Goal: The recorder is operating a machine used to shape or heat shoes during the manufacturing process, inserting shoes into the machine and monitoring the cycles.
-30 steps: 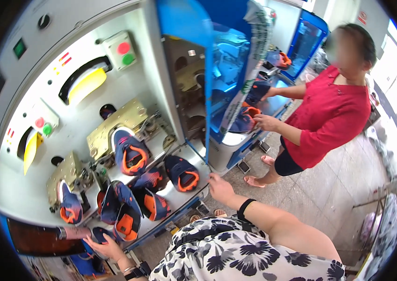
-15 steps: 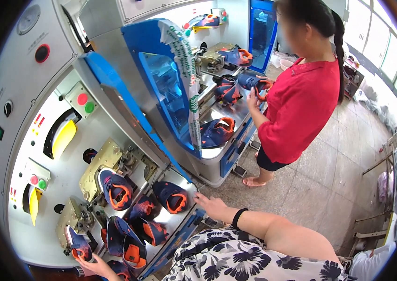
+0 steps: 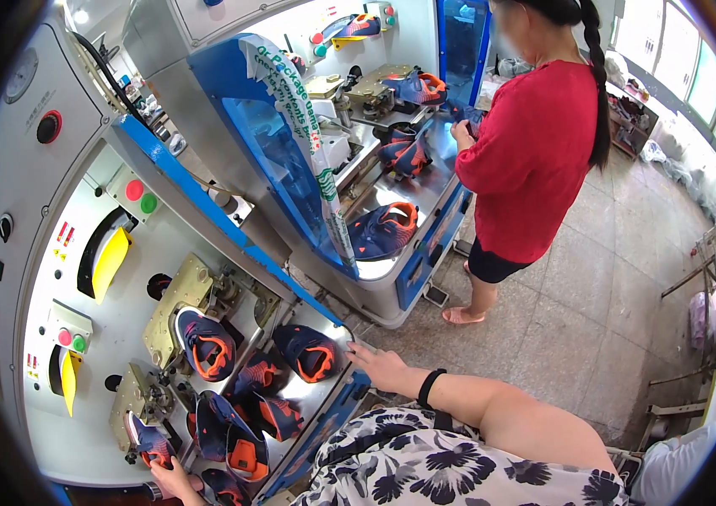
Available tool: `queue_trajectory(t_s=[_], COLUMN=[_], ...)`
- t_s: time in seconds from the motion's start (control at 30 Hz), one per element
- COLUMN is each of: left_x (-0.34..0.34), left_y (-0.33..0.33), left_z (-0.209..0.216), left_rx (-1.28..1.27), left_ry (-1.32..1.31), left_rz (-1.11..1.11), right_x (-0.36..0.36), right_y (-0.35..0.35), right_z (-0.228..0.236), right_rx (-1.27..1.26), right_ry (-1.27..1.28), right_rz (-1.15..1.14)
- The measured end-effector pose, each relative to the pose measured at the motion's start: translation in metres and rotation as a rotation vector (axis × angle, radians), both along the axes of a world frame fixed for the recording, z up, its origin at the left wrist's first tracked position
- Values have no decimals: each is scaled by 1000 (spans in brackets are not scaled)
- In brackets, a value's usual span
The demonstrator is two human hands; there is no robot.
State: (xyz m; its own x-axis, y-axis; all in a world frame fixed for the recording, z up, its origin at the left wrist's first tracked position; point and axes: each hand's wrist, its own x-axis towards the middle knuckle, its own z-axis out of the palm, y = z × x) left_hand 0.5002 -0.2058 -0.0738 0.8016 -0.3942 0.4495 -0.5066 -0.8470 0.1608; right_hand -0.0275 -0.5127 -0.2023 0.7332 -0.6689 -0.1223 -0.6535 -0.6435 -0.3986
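My left hand (image 3: 174,481) is closed round the heel end of a navy and orange sneaker (image 3: 151,440), whose toe sits against a brass-coloured clamp fixture (image 3: 132,401) in the machine at lower left. Part of that hand's grip is hidden. My right hand (image 3: 377,368) lies with fingers stretched out on the front corner of the machine's metal shelf, holding nothing. Close to its fingertips stands a dark blue sneaker (image 3: 305,352) with an orange collar. Another sneaker (image 3: 206,344) is at the second fixture (image 3: 179,310), and several sneakers and shoe uppers (image 3: 246,455) crowd the shelf between my hands.
A blue-framed machine door (image 3: 206,202) stands open beside me. Beyond it, a person in a red top (image 3: 535,160) works at a similar machine with more sneakers (image 3: 385,232). Green and red buttons (image 3: 140,196) and yellow guards (image 3: 111,263) line the back panel. A rack (image 3: 685,384) stands right.
My left hand has shifted slightly and covers more of the sneaker's heel. My right hand stays on the shelf corner. The person in red has turned further toward the other machine. The view has tilted slightly.
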Motion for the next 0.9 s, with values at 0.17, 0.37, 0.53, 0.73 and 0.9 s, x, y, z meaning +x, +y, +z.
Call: queue_trajectory(t_s=[0.17, 0.37, 0.53, 0.73, 0.9], left_x=[-10, -29, -36, -59, -87], left_y=[-5, -7, -10, -22, -41], left_z=[-1, -18, -18, 8, 39], left_rx=[17, 69, 85, 121, 128], left_ry=[43, 37, 57, -71, 133], left_rz=[-84, -71, -45, -73, -154], right_x=[2, 1, -2, -5, -12], right_y=[-2, -4, -6, -7, -11], right_z=[-4, -8, -16, -19, -16], right_rx=[4, 11, 17, -66, 14], right_ry=[22, 34, 42, -53, -17], right_rz=[11, 14, 24, 17, 36])
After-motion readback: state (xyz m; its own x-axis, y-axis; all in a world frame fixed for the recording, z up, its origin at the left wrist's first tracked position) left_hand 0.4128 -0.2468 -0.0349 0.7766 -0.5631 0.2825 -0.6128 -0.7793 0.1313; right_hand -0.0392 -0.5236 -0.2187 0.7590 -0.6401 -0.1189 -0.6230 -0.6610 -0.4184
